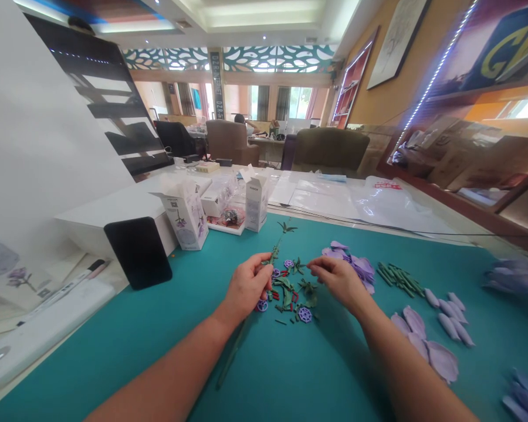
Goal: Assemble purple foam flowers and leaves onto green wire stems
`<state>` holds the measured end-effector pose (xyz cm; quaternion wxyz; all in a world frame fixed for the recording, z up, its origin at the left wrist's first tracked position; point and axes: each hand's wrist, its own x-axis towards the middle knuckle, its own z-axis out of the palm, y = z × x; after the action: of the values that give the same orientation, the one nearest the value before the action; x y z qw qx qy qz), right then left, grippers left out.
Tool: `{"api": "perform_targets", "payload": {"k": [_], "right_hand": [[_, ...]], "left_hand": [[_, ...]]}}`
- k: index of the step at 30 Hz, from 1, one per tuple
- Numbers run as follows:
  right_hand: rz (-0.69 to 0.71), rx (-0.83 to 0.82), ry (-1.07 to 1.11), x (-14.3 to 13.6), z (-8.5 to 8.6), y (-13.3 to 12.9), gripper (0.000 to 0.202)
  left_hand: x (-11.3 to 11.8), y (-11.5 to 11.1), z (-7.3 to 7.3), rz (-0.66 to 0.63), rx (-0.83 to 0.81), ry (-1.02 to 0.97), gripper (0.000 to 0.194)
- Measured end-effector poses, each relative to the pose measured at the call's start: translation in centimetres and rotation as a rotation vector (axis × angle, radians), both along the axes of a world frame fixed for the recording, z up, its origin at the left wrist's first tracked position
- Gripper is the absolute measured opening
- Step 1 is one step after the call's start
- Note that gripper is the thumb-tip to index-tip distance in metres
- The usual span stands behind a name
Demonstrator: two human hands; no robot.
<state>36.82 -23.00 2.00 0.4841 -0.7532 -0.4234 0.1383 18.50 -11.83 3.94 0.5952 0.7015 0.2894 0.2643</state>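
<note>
My left hand [249, 284] is closed around a long green plastic flower stem [231, 357]. Its leafy tip rises above my fingers and its lower end slants down toward me. My right hand [337, 276] is pinched beside a dark green leaf piece [298, 266]; whether the fingertips grip it or something smaller, I cannot tell. Between the hands lies a pile of small parts: purple wheel-like rings [305, 315], red pieces [294, 297] and green leaves [308, 287]. Another green leaf piece [287, 227] lies farther back on the teal mat [158, 346].
Right of my right hand are purple petals [363, 271], green rods [400, 279], lilac pods [449, 319] and large lilac petals [442, 360]. A dark tablet-like panel [138, 252] leans at left, near white printed boxes [187, 220]. Plastic bags [334, 199] lie behind the mat.
</note>
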Motion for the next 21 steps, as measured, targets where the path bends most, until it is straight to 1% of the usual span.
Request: {"api": "perform_targets", "payload": {"k": [2, 3, 7, 9, 12, 17, 21], "right_hand": [[0.040, -0.021, -0.117, -0.8, -0.4, 0.3, 0.013], [0.066, -0.052, -0.215, -1.2, -0.7, 0.4, 0.015], [0.171, -0.263, -0.685, -2.7, -1.3, 0.9, 0.023], [0.190, -0.326, -0.785, -3.1, -1.3, 0.9, 0.023], [0.194, -0.368, -0.833, -3.4, -1.3, 1.0, 0.020], [0.171, -0.339, -0.758, -3.5, -1.4, 1.1, 0.014], [0.098, -0.316, -0.715, -3.4, -1.2, 1.0, 0.013]], "left_hand": [[0.0, 0.0, -0.1, -0.004, 0.005, -0.003, 0.043], [0.1, 0.0, -0.1, -0.008, 0.009, -0.005, 0.042], [0.1, -0.2, -0.2, -0.023, 0.019, -0.020, 0.042], [0.1, -0.3, -0.1, -0.023, 0.013, -0.030, 0.041], [0.2, -0.4, -0.1, -0.023, 0.006, -0.036, 0.041], [0.3, -0.6, -0.1, -0.038, -0.005, -0.019, 0.041], [0.2, -0.7, 0.0, -0.042, 0.009, 0.004, 0.041]]}}
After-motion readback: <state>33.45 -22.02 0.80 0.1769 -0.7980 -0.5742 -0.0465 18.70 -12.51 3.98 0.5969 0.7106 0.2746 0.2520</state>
